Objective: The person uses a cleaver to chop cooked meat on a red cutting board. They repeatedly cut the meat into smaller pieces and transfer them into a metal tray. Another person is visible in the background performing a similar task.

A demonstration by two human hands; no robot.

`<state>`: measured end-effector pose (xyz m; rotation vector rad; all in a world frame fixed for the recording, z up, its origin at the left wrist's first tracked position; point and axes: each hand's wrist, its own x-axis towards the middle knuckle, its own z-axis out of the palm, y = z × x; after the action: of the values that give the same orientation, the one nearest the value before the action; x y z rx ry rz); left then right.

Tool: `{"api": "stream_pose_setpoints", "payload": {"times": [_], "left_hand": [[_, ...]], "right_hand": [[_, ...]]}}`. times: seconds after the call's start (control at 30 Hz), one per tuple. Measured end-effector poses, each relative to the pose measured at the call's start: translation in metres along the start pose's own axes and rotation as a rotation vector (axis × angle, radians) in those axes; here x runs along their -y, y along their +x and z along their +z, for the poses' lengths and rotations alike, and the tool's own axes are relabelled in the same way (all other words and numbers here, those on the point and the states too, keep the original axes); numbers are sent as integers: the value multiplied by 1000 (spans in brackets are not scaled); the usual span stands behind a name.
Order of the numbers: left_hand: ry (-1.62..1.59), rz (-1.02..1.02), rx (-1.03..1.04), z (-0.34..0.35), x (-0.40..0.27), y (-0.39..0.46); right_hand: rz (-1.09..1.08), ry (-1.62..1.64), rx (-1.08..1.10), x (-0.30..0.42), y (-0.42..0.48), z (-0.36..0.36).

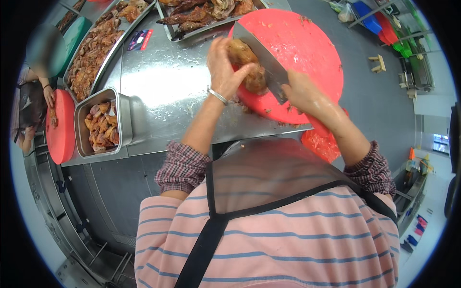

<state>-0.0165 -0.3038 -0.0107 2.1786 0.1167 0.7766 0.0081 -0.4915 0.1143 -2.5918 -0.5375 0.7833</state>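
On the round red cutting board (pixel 306 46) lies a piece of cooked poultry (pixel 256 77), browned and rounded at both ends. My left hand (pixel 227 70) rests against its left side, thumb across the top and fingers over the far end; its fingertips are partly hidden. A cleaver with a broad metal blade (pixel 260 59) stands along the right side of the meat, its edge partly out of sight. My right hand (pixel 304 91) is closed around the cleaver's handle. Small meat scraps lie on the board around the piece.
A metal tray of roasted poultry (pixel 170 26) stands beyond the board. Left are a long tray of chopped meat (pixel 124 32), a deep metal pan (pixel 121 122) with poultry pieces, and a co-worker's hand (pixel 49 95) at another red board (pixel 59 144). A red plastic bag (pixel 320 145) hangs at the table's near edge.
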Motion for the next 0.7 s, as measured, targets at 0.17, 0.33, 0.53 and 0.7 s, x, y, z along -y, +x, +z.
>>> {"api": "stream_pose_setpoints", "payload": {"times": [0.17,0.33,0.53,0.7], "left_hand": [[142,274,435,-10,-4,12],[-120,400,586,-10,4,12],[-31,542,619,1,3,-5],[-54,550,555,10,9,-19]], "right_hand": [[48,-136,2,-15,-15,-6],[57,-187,-95,-12,-14,2],[58,-195,-120,-11,-23,5],[129,-194,-36,-19,-61,4]]}}
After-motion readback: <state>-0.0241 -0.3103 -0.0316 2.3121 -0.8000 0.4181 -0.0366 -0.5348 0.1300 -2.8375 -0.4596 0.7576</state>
